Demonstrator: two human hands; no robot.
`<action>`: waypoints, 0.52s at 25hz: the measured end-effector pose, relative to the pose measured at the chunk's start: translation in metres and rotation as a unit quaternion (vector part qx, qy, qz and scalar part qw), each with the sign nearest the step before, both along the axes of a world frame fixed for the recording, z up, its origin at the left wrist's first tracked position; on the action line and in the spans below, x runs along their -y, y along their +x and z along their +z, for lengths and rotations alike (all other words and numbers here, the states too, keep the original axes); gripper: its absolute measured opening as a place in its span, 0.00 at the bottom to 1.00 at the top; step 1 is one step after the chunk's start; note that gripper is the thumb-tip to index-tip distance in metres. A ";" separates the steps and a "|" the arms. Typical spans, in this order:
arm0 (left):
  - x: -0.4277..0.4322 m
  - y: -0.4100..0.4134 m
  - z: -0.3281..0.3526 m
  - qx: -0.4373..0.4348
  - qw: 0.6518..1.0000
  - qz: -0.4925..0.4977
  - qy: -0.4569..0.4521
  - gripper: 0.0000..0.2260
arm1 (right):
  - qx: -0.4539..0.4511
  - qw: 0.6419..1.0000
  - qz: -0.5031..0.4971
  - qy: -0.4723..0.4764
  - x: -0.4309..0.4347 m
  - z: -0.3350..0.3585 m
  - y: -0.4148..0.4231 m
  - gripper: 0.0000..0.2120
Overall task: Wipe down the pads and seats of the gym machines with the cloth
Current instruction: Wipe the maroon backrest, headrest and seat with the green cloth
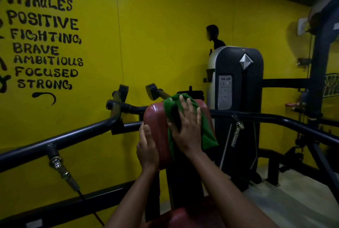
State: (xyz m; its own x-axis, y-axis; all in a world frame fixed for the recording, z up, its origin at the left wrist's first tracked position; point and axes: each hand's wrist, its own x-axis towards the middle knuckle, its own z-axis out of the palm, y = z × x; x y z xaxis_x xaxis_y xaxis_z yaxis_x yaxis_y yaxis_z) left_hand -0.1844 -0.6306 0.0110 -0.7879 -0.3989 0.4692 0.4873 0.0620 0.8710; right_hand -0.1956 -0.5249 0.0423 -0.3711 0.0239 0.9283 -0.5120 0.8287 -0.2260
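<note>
On red pad (155, 117), right hand (187, 130) presses green cloth (209, 137) (left hand (146, 148) touches edge)

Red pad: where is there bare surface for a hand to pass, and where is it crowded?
Bare: the strip of the red pad between the left hand and the green cloth, up to its top-left corner. Crowded: the right half, where the right hand presses the cloth flat.
</note>
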 end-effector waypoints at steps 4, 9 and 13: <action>-0.001 -0.007 -0.007 -0.012 0.999 0.027 0.011 0.37 | -0.039 0.988 -0.001 0.152 0.028 -0.008 0.007 0.28; -0.004 0.000 -0.004 0.003 0.999 0.049 -0.003 0.39 | 0.059 0.995 0.017 0.083 0.012 0.045 -0.001 0.37; -0.005 0.001 -0.003 0.012 0.998 0.045 0.044 0.40 | -0.004 0.975 0.035 0.220 0.026 0.037 0.000 0.31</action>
